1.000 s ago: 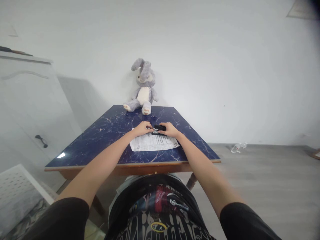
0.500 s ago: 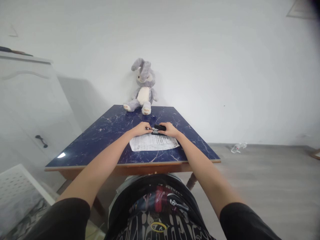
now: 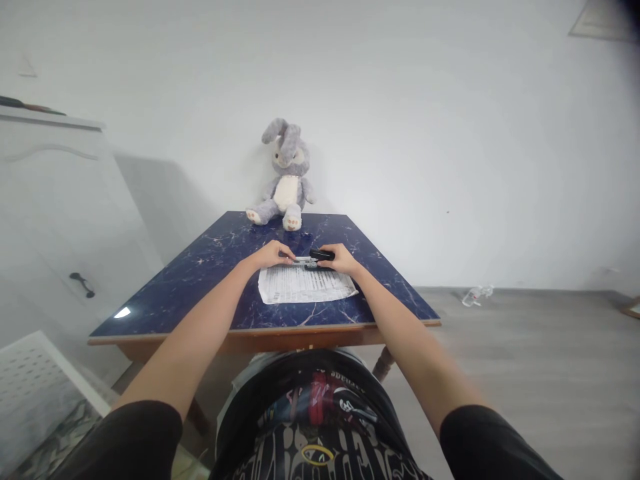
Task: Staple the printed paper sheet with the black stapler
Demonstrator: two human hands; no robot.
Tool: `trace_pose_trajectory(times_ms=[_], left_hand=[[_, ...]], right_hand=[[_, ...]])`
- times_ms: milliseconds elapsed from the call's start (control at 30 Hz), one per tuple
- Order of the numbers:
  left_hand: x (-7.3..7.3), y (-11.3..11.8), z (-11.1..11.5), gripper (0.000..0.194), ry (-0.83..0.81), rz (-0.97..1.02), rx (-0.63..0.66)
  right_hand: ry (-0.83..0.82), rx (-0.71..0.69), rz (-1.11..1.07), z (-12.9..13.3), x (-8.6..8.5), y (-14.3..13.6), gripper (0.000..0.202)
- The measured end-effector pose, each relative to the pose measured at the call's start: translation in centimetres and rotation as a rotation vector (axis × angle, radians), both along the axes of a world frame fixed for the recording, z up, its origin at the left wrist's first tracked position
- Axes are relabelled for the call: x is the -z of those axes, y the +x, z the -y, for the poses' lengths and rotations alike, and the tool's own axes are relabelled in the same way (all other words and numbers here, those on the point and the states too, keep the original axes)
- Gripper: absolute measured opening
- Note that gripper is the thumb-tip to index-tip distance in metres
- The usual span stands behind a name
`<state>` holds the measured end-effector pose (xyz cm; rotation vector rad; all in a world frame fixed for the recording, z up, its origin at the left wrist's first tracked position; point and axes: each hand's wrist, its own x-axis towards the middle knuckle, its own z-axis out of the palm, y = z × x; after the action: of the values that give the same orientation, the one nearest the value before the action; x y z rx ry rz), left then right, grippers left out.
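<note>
A black stapler (image 3: 321, 255) lies above the far part of a printed sheet of paper (image 3: 305, 285) on the table. My right hand (image 3: 341, 259) is closed around the stapler's right end, and silvery metal shows between its black parts. My left hand (image 3: 274, 255) is pinched at the sheet's far left. A pale, metallic-looking strip (image 3: 301, 261) runs from the stapler to its fingertips. A small dark bit shows at those fingertips, too small to name. The sheet lies flat with slightly uneven edges.
A grey plush rabbit (image 3: 287, 177) sits at the far edge of the blue marbled table (image 3: 200, 280), against the wall. On the left stand a white cabinet (image 3: 50, 213) and a white perforated bin (image 3: 45, 373). A clear plastic item (image 3: 477, 295) lies on the floor at right.
My left hand has moved left, away from the stapler, and more of the pale strip shows between them. My right hand stays on the stapler.
</note>
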<state>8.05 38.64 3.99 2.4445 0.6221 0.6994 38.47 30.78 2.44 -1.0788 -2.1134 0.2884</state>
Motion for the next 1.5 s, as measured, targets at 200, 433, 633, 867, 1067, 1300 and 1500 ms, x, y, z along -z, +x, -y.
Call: trace_pose_trajectory(times_ms=[200, 433, 633, 867, 1067, 1300, 1500], left_hand=[[0.3, 2.2, 1.5, 0.027, -0.002, 0.105, -0.001], [0.3, 3.3, 2.5, 0.026, -0.018, 0.13, -0.011], [-0.1, 4.2, 3.5, 0.016, -0.01, 0.147, -0.035], [-0.1, 4.6, 3.8, 0.007, -0.017, 0.124, -0.025], [0.3, 3.6, 2.4, 0.027, 0.017, 0.021, -0.021], [1.1, 2.7, 0.7, 0.024, 0.118, 0.013, -0.128], [1.7, 2.6, 0.1, 0.029, 0.19, -0.069, -0.23]], right_hand=[[-0.024, -0.105, -0.033, 0.5, -0.4, -0.6, 0.04], [-0.029, -0.084, -0.027, 1.1, -0.7, -1.5, 0.04], [-0.022, -0.072, -0.053, 1.1, -0.6, -1.7, 0.042], [-0.019, -0.073, -0.084, 1.1, -0.5, -2.0, 0.041], [-0.049, -0.117, -0.005, 0.9, 0.0, -2.5, 0.041], [-0.06, -0.159, 0.064, 0.9, -0.4, -2.6, 0.043], [-0.194, -0.146, 0.149, 0.7, -1.3, 0.3, 0.04]])
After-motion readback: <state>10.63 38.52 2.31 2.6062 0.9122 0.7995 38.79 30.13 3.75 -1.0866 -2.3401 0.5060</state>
